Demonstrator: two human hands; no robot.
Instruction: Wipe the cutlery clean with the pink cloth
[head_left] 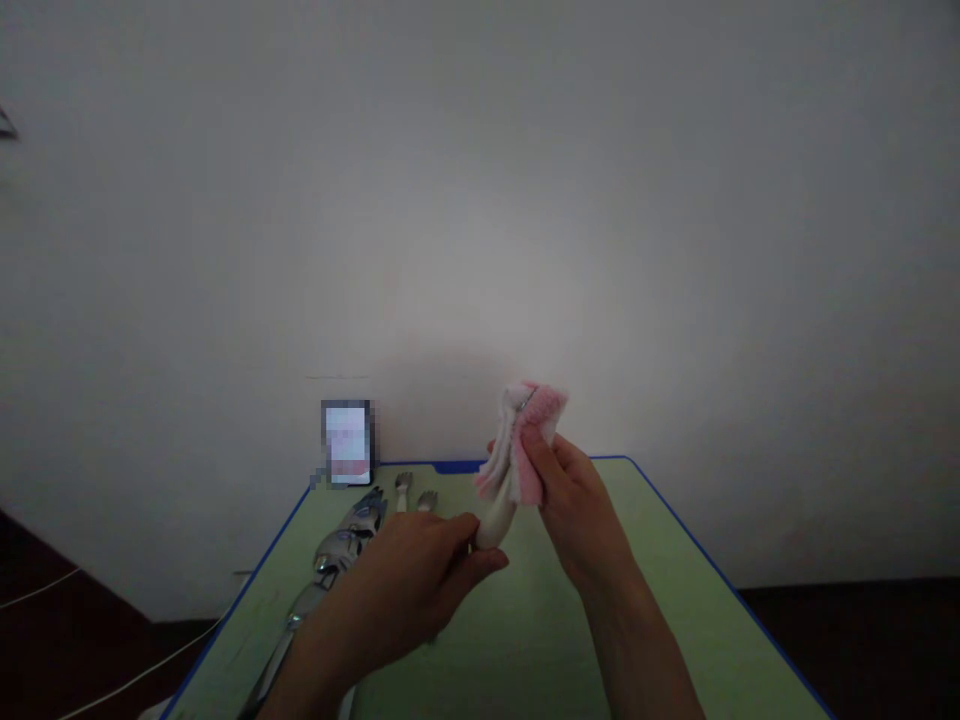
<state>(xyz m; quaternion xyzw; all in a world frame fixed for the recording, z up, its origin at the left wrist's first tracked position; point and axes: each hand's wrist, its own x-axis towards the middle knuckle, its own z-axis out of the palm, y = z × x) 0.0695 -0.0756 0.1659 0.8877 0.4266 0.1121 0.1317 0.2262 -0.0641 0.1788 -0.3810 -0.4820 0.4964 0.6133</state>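
My left hand (427, 565) pinches the end of a thick white handle (495, 522) between thumb and fingers. It belongs to a white-handled utensil held above the table, tilted up and to the right. A pink and white cloth (534, 440) is folded around the utensil's upper part, so I cannot tell its kind. Closed on that cloth is my right hand (574, 490), its thumb pressing on the near side. Beyond my left hand, two small forks with light handles lie on the table: one fork (403, 482) and, beside it, another fork (427, 500).
Several shiny metal spoons and forks (337, 548) lie along the left side of the green table (525, 640), which has a blue edge. A lit phone (348, 443) stands at the back left corner. Behind the table rises a pale wall (480, 200). A white cable (150, 668) hangs at left.
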